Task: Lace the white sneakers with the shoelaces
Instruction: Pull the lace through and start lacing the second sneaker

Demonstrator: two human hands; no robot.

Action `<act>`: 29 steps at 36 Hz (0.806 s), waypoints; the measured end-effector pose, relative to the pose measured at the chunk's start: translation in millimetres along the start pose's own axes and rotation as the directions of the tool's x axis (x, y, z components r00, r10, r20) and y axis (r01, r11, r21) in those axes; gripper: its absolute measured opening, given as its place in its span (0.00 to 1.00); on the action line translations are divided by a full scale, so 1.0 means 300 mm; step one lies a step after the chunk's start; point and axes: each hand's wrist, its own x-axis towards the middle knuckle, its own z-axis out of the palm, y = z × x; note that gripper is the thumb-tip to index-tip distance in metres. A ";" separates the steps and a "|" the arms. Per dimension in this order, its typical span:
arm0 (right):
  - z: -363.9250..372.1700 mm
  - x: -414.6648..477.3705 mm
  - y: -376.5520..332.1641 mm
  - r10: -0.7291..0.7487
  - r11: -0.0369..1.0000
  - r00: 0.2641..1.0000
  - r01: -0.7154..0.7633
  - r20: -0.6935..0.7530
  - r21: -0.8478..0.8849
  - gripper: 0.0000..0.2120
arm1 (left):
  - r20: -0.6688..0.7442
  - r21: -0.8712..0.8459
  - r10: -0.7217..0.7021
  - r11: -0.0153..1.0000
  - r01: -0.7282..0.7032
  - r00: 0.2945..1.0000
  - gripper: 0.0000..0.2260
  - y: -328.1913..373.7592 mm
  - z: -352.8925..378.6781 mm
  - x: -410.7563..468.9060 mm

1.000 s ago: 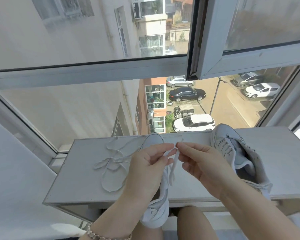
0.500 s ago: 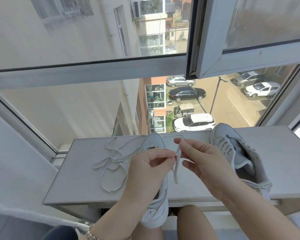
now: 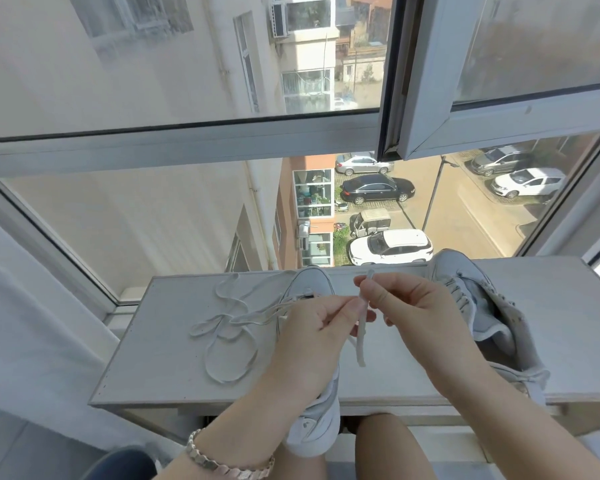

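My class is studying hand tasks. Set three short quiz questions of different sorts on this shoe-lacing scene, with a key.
1. True or false: the right hand pinches the lace end.
2. The loose shoelace lies on which side of the near sneaker? A left, B right.
3. Fill in: the bracelet is on the ___ wrist.

Key: 1 true; 2 A; 3 left.

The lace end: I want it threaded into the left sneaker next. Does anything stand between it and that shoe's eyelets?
Only the left hand, which covers most of the left sneaker. The lace end, pinched in the right hand, hangs beside it.
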 end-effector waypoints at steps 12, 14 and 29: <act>0.010 0.070 -0.059 -0.038 0.999 0.999 0.038 -0.019 0.008 0.09 | 0.083 0.054 0.041 0.998 -0.045 0.996 0.12 -0.018 -0.056 0.044; 0.014 0.098 -0.089 -0.071 0.997 0.997 0.071 -0.009 0.008 0.08 | 0.068 0.074 0.056 0.995 -0.061 0.996 0.13 -0.017 -0.068 0.054; 0.019 0.457 -0.188 0.020 0.984 0.950 0.036 -0.313 0.172 0.04 | 0.076 0.291 -0.045 0.956 0.021 0.996 0.20 -0.043 -0.160 0.165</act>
